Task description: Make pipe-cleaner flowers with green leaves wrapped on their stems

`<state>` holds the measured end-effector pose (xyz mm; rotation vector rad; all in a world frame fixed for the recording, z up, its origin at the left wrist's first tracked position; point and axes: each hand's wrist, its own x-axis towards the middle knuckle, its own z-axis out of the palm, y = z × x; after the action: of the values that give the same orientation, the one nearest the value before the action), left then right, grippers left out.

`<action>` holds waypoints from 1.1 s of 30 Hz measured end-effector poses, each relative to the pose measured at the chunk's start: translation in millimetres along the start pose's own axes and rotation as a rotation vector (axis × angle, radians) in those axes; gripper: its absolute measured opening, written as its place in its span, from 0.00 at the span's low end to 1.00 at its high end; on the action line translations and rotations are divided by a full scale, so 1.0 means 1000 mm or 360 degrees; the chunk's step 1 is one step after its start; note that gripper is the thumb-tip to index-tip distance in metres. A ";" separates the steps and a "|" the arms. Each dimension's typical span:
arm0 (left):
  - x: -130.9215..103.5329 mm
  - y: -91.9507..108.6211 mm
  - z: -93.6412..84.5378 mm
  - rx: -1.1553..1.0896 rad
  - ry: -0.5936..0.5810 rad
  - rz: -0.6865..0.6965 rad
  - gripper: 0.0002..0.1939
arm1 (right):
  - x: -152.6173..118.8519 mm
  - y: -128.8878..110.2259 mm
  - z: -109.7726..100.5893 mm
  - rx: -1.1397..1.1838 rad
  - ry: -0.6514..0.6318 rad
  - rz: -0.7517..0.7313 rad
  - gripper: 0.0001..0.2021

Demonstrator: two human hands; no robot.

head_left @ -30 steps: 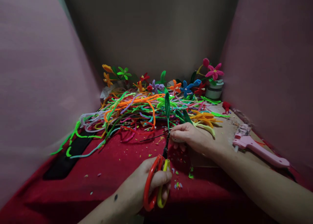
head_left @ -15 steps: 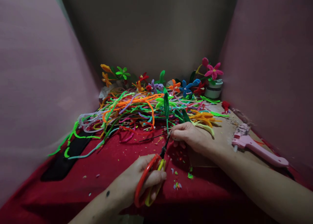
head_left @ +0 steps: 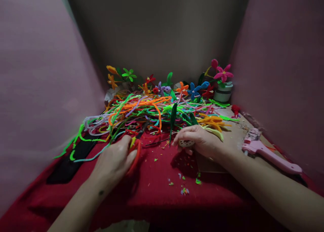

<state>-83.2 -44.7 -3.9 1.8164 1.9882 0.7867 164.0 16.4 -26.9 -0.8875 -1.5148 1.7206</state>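
My left hand [head_left: 115, 156] is closed round the red and yellow handles of a pair of scissors [head_left: 135, 154], whose dark blades point up and away toward the heap of stems. The fingers of my right hand [head_left: 193, 137] are curled near the base of a dark green fuzzy leaf [head_left: 173, 117], which stands upright on a thin stem. A pale round piece with holes [head_left: 186, 143] shows under those fingers. Behind both hands lies a tangled heap of colourful fuzzy stems [head_left: 136, 107].
Fuzzy flowers [head_left: 193, 91] line the back, with a small pot [head_left: 223, 93] at the right. A pink glue gun [head_left: 272, 156] rests on cardboard [head_left: 211, 164]. A black flat object [head_left: 68, 164] lies left on the red cloth [head_left: 152, 191], among scraps.
The scissors have moved left and away from the leaf's stem with my left hand. The leaf now sits slightly lower, and the round piece under my right hand has come into view.
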 end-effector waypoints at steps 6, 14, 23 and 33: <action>0.016 0.004 -0.005 0.0323 0.0369 0.0360 0.07 | -0.006 -0.003 0.007 -0.0158 0.0031 -0.0083 0.09; 0.003 0.059 0.038 -0.0853 -0.0298 0.0324 0.09 | -0.012 -0.006 0.009 -0.0331 0.0075 -0.0219 0.10; 0.006 0.061 0.055 -0.1041 -0.0252 0.0123 0.11 | -0.008 -0.002 0.008 0.0008 0.0068 -0.0257 0.17; 0.006 0.069 0.067 -0.1171 -0.0135 0.0236 0.08 | -0.016 -0.014 0.015 -0.0665 0.0370 -0.0444 0.22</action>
<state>10.1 -24.6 -15.0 1.5104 1.2607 1.2526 160.6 -3.4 -10.9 -0.9875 -1.7699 1.0818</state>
